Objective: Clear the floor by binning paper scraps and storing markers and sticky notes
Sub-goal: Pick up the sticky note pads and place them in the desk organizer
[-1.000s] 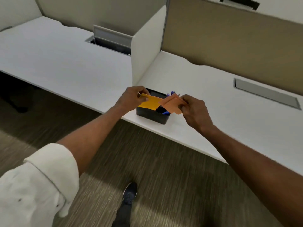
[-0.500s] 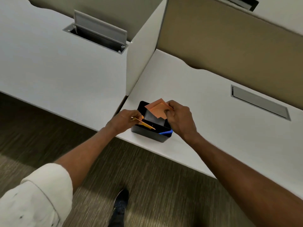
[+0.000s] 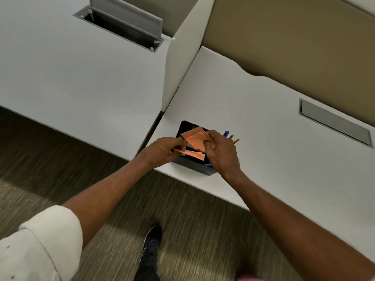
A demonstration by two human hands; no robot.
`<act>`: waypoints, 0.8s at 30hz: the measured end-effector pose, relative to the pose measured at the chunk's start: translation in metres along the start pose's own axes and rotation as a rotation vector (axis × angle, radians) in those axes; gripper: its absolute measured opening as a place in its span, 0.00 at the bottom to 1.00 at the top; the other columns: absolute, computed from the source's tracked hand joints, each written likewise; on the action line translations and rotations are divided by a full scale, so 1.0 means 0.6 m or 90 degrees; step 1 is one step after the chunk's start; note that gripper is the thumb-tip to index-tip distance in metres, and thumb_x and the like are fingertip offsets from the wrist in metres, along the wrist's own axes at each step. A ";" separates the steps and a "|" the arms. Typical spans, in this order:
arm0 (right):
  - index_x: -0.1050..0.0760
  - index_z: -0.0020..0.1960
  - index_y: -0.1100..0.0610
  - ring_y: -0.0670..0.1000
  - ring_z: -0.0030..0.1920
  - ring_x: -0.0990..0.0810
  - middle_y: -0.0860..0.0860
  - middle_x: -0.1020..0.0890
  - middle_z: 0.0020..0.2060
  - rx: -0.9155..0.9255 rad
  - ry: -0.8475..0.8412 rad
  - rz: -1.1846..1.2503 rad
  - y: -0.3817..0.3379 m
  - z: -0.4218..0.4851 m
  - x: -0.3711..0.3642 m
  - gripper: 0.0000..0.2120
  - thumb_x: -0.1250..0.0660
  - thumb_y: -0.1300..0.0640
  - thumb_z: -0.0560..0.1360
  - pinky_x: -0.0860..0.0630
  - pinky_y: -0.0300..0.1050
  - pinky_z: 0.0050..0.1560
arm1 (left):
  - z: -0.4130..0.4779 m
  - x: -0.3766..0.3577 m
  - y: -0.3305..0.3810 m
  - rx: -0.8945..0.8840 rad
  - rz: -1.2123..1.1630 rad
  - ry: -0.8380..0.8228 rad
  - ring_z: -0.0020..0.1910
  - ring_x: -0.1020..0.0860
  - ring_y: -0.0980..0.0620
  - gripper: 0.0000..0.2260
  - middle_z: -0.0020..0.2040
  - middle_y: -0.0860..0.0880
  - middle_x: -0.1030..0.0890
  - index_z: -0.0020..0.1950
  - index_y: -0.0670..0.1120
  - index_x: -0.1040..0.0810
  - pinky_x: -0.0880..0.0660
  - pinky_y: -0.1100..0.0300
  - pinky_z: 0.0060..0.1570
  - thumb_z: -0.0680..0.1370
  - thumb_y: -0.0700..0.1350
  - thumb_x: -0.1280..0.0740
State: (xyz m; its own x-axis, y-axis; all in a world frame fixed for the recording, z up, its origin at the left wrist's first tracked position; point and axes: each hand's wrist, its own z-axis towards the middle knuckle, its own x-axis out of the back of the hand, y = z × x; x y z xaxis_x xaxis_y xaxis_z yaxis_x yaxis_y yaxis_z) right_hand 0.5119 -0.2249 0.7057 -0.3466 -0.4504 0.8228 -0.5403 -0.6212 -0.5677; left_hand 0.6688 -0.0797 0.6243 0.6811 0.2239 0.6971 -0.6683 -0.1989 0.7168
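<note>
The tabletop edge is the main risk: the tray sits right at it, so a hard push could tip it to the floor. My left hand and right hand each pinch orange notes over it; loose ones could flutter out. I can read no writing.

The desk is plain white, as is the divider at twelve o'clock, with a tan panel behind and grey metal cable hatches set into the top. A black organiser holds orange sticky notes, a blue marker pokes out at one o'clock, and two brown-tipped pens sit beside it. The carpet is streaked brown and olive, the sleeve at seven o'clock is white with small dark specks, and the shoe at six o'clock is dark navy.
</note>
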 end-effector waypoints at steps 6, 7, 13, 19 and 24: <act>0.22 0.56 0.53 0.45 0.38 0.23 0.46 0.19 0.41 0.000 0.004 0.009 0.005 -0.001 -0.007 0.08 0.39 0.56 0.80 0.26 0.40 0.39 | -0.024 0.006 -0.015 -0.060 0.133 0.019 0.41 0.23 0.56 0.09 0.46 0.54 0.20 0.54 0.58 0.26 0.21 0.58 0.42 0.78 0.47 0.30; 0.22 0.56 0.52 0.44 0.38 0.23 0.45 0.20 0.40 0.000 0.007 0.010 0.005 0.000 -0.009 0.08 0.39 0.56 0.80 0.28 0.39 0.38 | -0.026 0.008 -0.016 -0.075 0.152 0.024 0.41 0.23 0.55 0.10 0.45 0.53 0.20 0.54 0.58 0.26 0.22 0.59 0.41 0.77 0.47 0.30; 0.22 0.58 0.53 0.47 0.41 0.21 0.48 0.17 0.44 -0.002 0.020 0.011 0.002 0.000 -0.012 0.09 0.39 0.56 0.81 0.27 0.41 0.41 | -0.009 0.010 -0.003 -0.209 0.299 0.058 0.41 0.22 0.49 0.14 0.45 0.49 0.17 0.57 0.50 0.22 0.25 0.58 0.37 0.75 0.38 0.28; 0.23 0.58 0.54 0.49 0.42 0.21 0.51 0.16 0.47 -0.008 0.011 -0.006 0.007 0.010 0.001 0.09 0.39 0.56 0.82 0.23 0.45 0.42 | 0.031 0.028 0.003 -0.224 0.419 -0.009 0.44 0.20 0.50 0.18 0.48 0.52 0.15 0.57 0.50 0.17 0.34 0.63 0.38 0.69 0.38 0.22; 0.22 0.59 0.55 0.47 0.43 0.22 0.52 0.15 0.50 -0.010 0.002 -0.008 0.013 0.008 -0.006 0.10 0.38 0.57 0.81 0.21 0.46 0.46 | 0.048 0.033 0.002 -0.185 0.438 -0.041 0.45 0.22 0.49 0.11 0.49 0.53 0.15 0.54 0.50 0.17 0.33 0.59 0.40 0.75 0.38 0.28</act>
State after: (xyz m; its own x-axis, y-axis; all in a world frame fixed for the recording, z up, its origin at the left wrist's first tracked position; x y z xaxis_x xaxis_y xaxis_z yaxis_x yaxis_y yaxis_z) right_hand 0.5128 -0.2312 0.6984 -0.3425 -0.4410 0.8296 -0.5567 -0.6161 -0.5573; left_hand 0.6902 -0.1029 0.6394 0.0914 0.0824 0.9924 -0.9956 -0.0119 0.0926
